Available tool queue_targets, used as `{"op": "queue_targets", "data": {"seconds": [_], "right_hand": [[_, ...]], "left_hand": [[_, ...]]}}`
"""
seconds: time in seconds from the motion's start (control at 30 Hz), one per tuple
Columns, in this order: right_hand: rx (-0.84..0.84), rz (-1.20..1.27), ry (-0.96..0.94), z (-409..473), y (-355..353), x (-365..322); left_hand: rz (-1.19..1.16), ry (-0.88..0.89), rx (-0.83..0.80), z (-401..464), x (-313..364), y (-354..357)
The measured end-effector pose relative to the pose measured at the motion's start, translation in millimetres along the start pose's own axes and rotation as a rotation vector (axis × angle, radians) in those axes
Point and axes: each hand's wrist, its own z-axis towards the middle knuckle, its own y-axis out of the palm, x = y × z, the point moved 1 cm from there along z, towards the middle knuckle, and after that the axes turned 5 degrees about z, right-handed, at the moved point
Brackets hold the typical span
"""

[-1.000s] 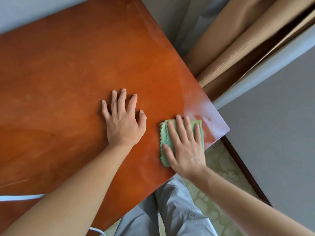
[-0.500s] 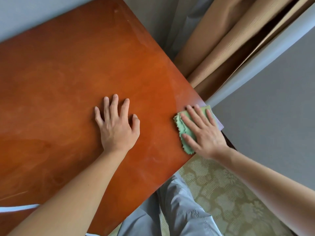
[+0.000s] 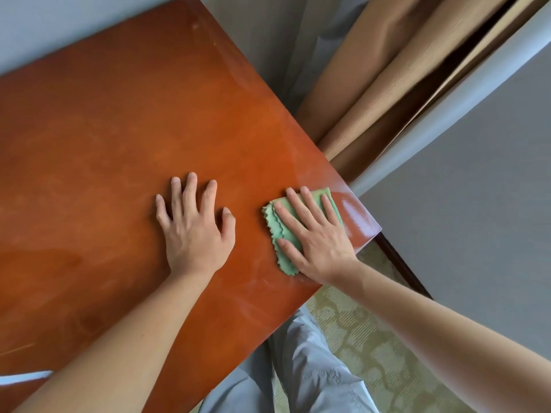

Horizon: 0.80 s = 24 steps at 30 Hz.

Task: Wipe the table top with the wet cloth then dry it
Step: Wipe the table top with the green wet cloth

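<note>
On table top [image 3: 119, 129], right hand [image 3: 319, 242] pressing cloth [image 3: 281, 234]

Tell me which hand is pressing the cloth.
The right hand presses flat on the green cloth near the table's corner. The left hand lies spread on the bare orange-brown table top, touching no cloth.
</note>
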Motion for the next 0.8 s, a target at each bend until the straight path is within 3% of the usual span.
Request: {"op": "queue_targets", "data": {"seconds": [0.07, 0.2, 0.4, 0.57, 0.8], "right_hand": [[-0.009, -0.015, -0.014, -5, -7, 28], [-0.033, -0.012, 0.137, -13, -19, 72], [0.013, -0.005, 0.22, -10, -13, 44], [0.019, 0.002, 0.125, 19, -9, 20], [-0.038, -0.062, 0.033, 90, -33, 44]], "left_hand": [[-0.005, 0.0, 0.006, 0, 0, 1], [-0.006, 0.003, 0.003, 0, 1, 0], [0.004, 0.003, -0.001, 0, 2, -1], [0.0, 0.003, 0.008, 1, 2, 0], [0.018, 0.004, -0.005, 2, 1, 1]]}}
